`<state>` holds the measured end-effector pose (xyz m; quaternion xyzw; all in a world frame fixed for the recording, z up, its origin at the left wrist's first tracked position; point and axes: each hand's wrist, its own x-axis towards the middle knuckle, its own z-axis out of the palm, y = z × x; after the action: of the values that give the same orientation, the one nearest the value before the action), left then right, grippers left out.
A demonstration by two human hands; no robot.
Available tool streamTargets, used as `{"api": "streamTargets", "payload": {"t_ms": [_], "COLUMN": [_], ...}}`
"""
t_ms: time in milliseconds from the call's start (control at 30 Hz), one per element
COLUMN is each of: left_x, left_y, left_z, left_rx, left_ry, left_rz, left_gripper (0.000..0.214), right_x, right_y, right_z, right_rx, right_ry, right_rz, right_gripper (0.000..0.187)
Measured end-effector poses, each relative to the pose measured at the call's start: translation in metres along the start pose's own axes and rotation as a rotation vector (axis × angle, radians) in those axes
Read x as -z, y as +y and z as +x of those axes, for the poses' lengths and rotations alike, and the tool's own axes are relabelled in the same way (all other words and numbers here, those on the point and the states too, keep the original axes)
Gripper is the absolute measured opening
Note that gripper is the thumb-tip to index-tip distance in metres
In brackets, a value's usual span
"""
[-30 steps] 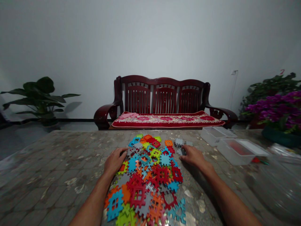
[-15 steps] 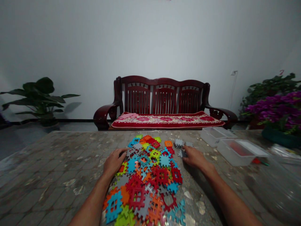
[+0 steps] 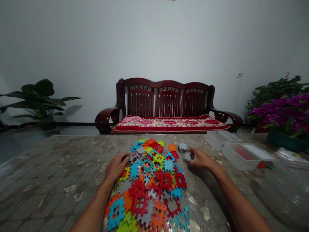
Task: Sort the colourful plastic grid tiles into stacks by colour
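A long heap of interlocking plastic tiles (image 3: 169, 165) in red, orange, blue, green and grey lies between my forearms. My left hand (image 3: 117, 165) rests at the heap's left edge, fingers loosely curved and slightly apart, beside some grey tiles (image 3: 133, 156). It holds nothing that I can see. To the right of the heap, my right hand (image 3: 200, 158) has its thumb and fingers closed around a grey toothed tile (image 3: 187, 157). Just beyond that tile sits a small stack of grey tiles (image 3: 182, 147). An orange square tile (image 3: 172, 148) lies left of the stack.
Clear plastic boxes (image 3: 238, 158) stand at the right of the patterned table (image 3: 60, 180), one with something red inside. A large transparent container (image 3: 282, 190) is nearer on the right. Purple flowers (image 3: 285, 111) are behind. A wooden bench (image 3: 169, 96) stands across the table.
My right hand has closed its thumb and fingers on a grey tile beside the stack; the other grey tile right of the stack no longer shows separately. My left hand stays put.
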<state>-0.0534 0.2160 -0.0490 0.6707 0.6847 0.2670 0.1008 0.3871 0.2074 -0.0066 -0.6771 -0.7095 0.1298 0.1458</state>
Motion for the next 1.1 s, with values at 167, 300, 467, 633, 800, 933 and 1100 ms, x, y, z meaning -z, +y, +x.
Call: {"api": "streamTargets", "payload": {"t_ms": [167, 300, 467, 633, 800, 933, 1100], "left_x": [0.0, -0.001, 0.0, 0.0, 0.001, 0.0, 0.003], "left_y": [-0.001, -0.002, -0.003, -0.002, -0.001, 0.0, 0.006], "left_z": [0.0, 0.0, 0.0, 0.0, 0.0, -0.001, -0.004], "left_rx": [0.007, 0.012, 0.004, -0.002, 0.01, 0.018, 0.013], "left_ry": [0.006, -0.007, 0.0, 0.002, -0.018, 0.002, 0.014], "left_rz": [-0.008, -0.015, -0.022, -0.023, -0.014, -0.018, -0.016], "left_gripper": [0.038, 0.04, 0.04, 0.04, 0.04, 0.037, 0.035], "right_x": [0.011, 0.021, 0.031, 0.03, 0.027, 0.018, -0.003], "right_y": [0.004, -0.008, -0.027, -0.03, -0.02, -0.025, -0.061], "right_z": [0.015, 0.03, 0.047, 0.059, 0.058, 0.041, 0.004], "right_rx": [0.025, 0.041, 0.102, 0.131, 0.139, 0.209, 0.386], "right_ry": [0.135, 0.15, 0.126, 0.038, 0.094, 0.125, -0.012], "right_rz": [0.058, -0.044, -0.217, -0.288, -0.213, -0.032, 0.31], "right_gripper": [0.056, 0.065, 0.067, 0.068, 0.069, 0.05, 0.032]}}
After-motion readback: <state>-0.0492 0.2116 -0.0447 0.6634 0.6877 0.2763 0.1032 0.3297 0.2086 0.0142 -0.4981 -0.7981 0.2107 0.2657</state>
